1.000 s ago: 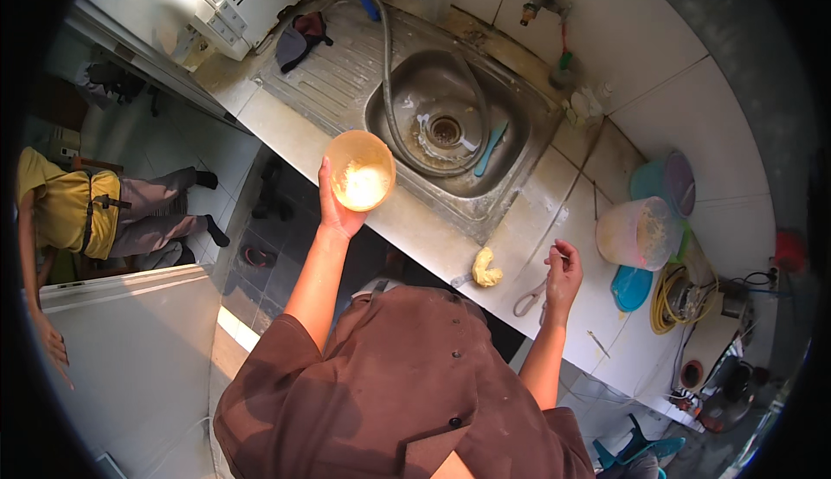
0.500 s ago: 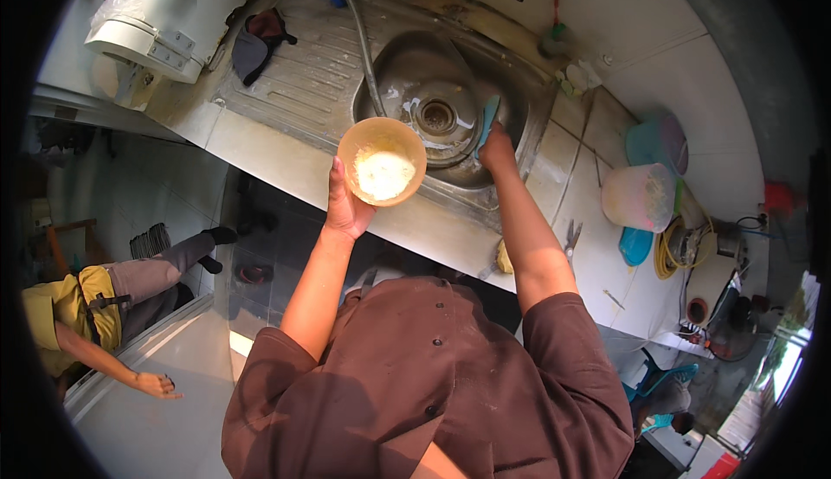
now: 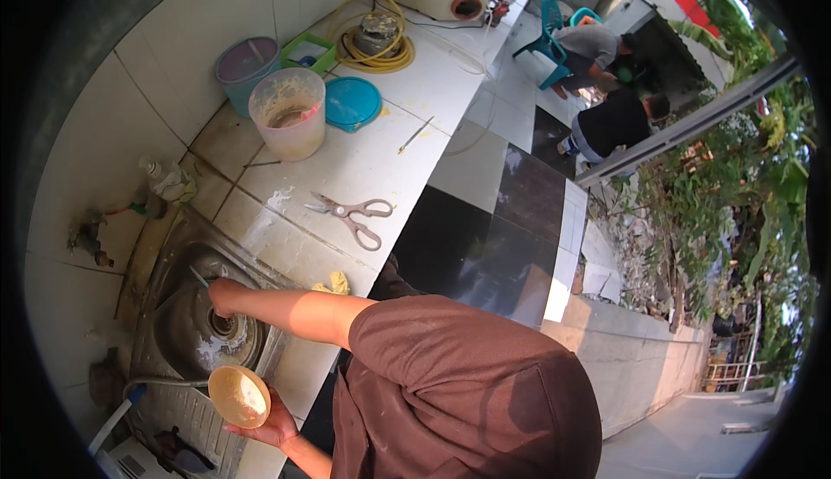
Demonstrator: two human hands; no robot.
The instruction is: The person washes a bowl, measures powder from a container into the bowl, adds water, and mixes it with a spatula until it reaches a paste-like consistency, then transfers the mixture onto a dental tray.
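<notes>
My left hand (image 3: 268, 424) grips an orange-tan bowl (image 3: 239, 395) with pale powdery or pasty contents, held tilted over the front of the steel sink (image 3: 160, 340). My right hand (image 3: 222, 298) is down in the basin near the drain, closed on a slim light-blue utensil (image 3: 201, 277), partly hidden by my fingers. A crumpled yellow item (image 3: 338, 284) lies on the tiled counter beside my right forearm. Brown-handled scissors (image 3: 351, 215) rest farther along the counter.
Along the counter stand a bottle (image 3: 164, 180), translucent tub (image 3: 286, 128), bucket (image 3: 247, 77), teal lid (image 3: 351, 105), thin tool (image 3: 415, 133) and coiled yellow hose (image 3: 363, 55). A faucet (image 3: 95, 245) is on the wall, a grey hose (image 3: 173, 382) by the sink. Two people (image 3: 610, 124) are outside at upper right.
My right hand has gone from above the counter into the sink and taken hold of the blue utensil. The view has swung sharply right, bringing the outdoor area into sight.
</notes>
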